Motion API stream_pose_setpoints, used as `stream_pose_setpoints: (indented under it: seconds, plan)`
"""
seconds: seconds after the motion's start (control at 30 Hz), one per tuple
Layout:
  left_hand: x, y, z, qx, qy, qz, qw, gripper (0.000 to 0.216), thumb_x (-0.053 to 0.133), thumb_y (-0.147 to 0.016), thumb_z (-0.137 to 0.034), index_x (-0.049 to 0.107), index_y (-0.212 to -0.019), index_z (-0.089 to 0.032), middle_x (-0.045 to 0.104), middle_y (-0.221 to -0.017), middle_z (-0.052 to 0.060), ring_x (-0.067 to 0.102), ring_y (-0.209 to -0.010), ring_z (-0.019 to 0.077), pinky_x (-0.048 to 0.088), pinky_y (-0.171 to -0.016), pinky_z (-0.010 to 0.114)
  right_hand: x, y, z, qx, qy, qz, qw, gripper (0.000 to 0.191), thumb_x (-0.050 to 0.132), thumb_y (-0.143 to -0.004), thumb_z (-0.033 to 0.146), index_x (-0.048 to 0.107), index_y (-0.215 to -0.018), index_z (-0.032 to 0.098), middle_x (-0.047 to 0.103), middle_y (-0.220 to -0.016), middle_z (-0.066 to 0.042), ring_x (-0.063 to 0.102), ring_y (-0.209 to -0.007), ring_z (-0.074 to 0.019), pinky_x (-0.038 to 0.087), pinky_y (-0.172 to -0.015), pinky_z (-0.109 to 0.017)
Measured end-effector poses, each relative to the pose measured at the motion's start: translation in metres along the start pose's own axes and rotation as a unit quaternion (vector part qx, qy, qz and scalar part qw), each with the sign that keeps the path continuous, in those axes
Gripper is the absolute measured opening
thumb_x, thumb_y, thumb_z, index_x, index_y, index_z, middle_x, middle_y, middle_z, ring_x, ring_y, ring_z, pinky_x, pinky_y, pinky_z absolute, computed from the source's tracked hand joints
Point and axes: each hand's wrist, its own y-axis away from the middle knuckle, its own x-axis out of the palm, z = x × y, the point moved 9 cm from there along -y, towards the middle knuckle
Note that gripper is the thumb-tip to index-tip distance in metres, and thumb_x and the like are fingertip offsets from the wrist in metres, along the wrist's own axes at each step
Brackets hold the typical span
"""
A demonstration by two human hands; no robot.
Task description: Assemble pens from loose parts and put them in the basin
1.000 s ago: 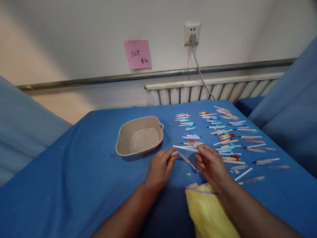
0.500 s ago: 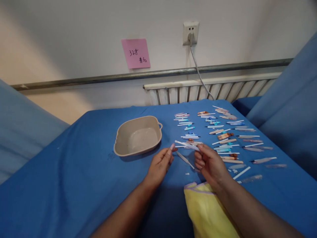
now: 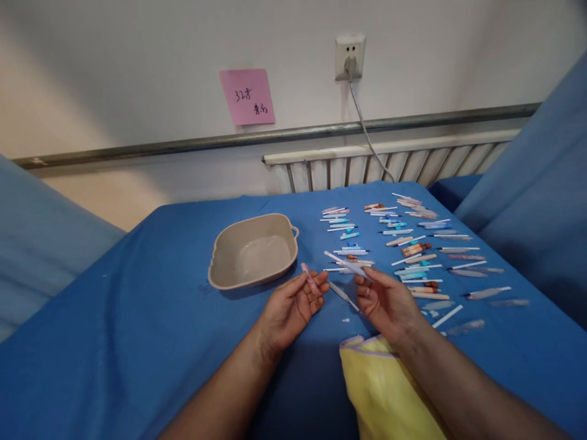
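My left hand (image 3: 293, 305) is turned palm up, its thumb and fingers closed on a small pink translucent tube (image 3: 309, 278). Just to its right, my right hand (image 3: 387, 299) pinches a slim pale pen-like barrel (image 3: 355, 267), from which a white rod (image 3: 333, 257) sticks out toward the upper left. The two held pieces are apart. Beneath and between the hands, a pale pen-like piece (image 3: 339, 291) lies on the blue cloth (image 3: 151, 342), with a tiny white bit (image 3: 345, 320) near it.
A beige basin (image 3: 252, 284) stands left of the hands. Pen-like parts (image 3: 415, 249), blue, orange, pink and clear, with white rods, lie in rows on the right. A yellow cloth (image 3: 385, 391) is by my right forearm. Blue curtains (image 3: 536, 165) hang at both sides.
My left hand has turned palm up, and the pink tube now shows in its fingers. It has moved slightly left of the pale barrel, which my right hand still holds.
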Motion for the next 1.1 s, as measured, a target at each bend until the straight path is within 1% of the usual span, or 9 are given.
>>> stream_pose_setpoints:
  seconds: [0.1,0.3,0.4,0.53,0.7,0.8,0.9,1.0,1.1]
  plan:
    - [0.002,0.001,0.002,-0.02,0.074,0.006,0.997,0.015,0.048,-0.091,-0.019,0.062,-0.088,-0.012,0.069,-0.094,0.007,0.066,-0.079,0.0152,0.05,-0.061,0.022,0.002,0.001,-0.001,0.0,0.002,0.017,1.0,0.016,0.063,-0.078,0.014,0.059,-0.092,0.017,0.061,-0.063,-0.001,0.049,-0.045,-0.0065,0.038,-0.037,-0.013]
    - [0.006,0.004,0.008,-0.063,0.177,0.015,0.982,0.017,0.043,-0.094,-0.019,0.059,-0.095,-0.013,0.068,-0.084,0.004,0.063,-0.066,0.0095,0.045,-0.053,0.019,0.006,0.002,-0.003,-0.001,0.009,0.04,0.999,0.011,0.066,-0.076,0.014,0.059,-0.085,0.017,0.061,-0.063,-0.001,0.049,-0.046,-0.006,0.039,-0.039,-0.013]
    - [0.007,0.005,0.01,-0.075,0.196,0.016,0.978,0.019,0.042,-0.094,-0.02,0.058,-0.099,-0.011,0.066,-0.079,0.004,0.062,-0.064,0.0089,0.044,-0.051,0.019,0.007,0.002,-0.004,-0.005,0.021,0.041,0.999,0.009,0.066,-0.076,0.015,0.059,-0.082,0.017,0.061,-0.063,-0.001,0.049,-0.046,-0.006,0.038,-0.04,-0.013]
    - [0.008,0.005,0.014,-0.085,0.205,0.018,0.975,0.023,0.04,-0.095,-0.021,0.057,-0.102,-0.008,0.064,-0.074,0.004,0.062,-0.064,0.0088,0.045,-0.052,0.019,0.009,0.002,-0.001,-0.021,0.038,0.044,0.998,0.008,0.066,-0.076,0.014,0.06,-0.08,0.016,0.062,-0.063,-0.001,0.049,-0.046,-0.0056,0.038,-0.041,-0.013]
    - [0.008,0.005,0.014,-0.086,0.207,0.013,0.974,0.02,0.041,-0.095,-0.02,0.057,-0.098,-0.008,0.065,-0.08,0.006,0.063,-0.066,0.0093,0.045,-0.052,0.019,0.011,0.003,0.001,-0.033,0.053,0.049,0.997,0.009,0.068,-0.074,0.015,0.06,-0.079,0.016,0.062,-0.064,-0.001,0.049,-0.046,-0.0058,0.038,-0.04,-0.014]
    - [0.005,0.005,0.014,-0.085,0.174,-0.006,0.981,0.018,0.043,-0.094,-0.02,0.057,-0.091,-0.009,0.065,-0.08,0.006,0.063,-0.066,0.01,0.047,-0.052,0.019,0.012,0.003,0.001,-0.034,0.056,0.053,0.996,0.01,0.069,-0.073,0.016,0.061,-0.079,0.016,0.062,-0.062,0.0,0.049,-0.046,-0.006,0.037,-0.04,-0.014]
    - [0.0,0.003,0.012,-0.059,0.096,-0.026,0.993,0.014,0.049,-0.09,-0.018,0.057,-0.081,-0.011,0.065,-0.076,0.005,0.062,-0.061,0.0094,0.047,-0.052,0.018,0.01,0.001,0.0,-0.031,0.054,0.054,0.997,0.012,0.07,-0.072,0.016,0.061,-0.079,0.017,0.063,-0.063,0.0,0.05,-0.045,-0.0062,0.037,-0.04,-0.015]
    - [-0.003,0.002,0.005,-0.002,-0.01,-0.037,0.999,0.009,0.057,-0.084,-0.016,0.056,-0.076,-0.013,0.064,-0.073,0.005,0.059,-0.057,0.009,0.045,-0.051,0.018,0.009,-0.001,-0.002,-0.03,0.055,0.055,0.997,0.014,0.072,-0.071,0.017,0.06,-0.078,0.017,0.064,-0.063,0.0,0.051,-0.045,-0.0063,0.037,-0.039,-0.015]
    - [0.0,0.004,-0.006,0.074,-0.093,-0.027,0.993,0.007,0.062,-0.08,-0.016,0.056,-0.077,-0.014,0.064,-0.071,0.004,0.056,-0.058,0.0086,0.042,-0.052,0.017,0.01,-0.003,-0.005,-0.021,0.062,0.066,0.996,0.016,0.074,-0.069,0.019,0.06,-0.078,0.017,0.064,-0.063,0.0,0.051,-0.044,-0.0059,0.036,-0.039,-0.014]
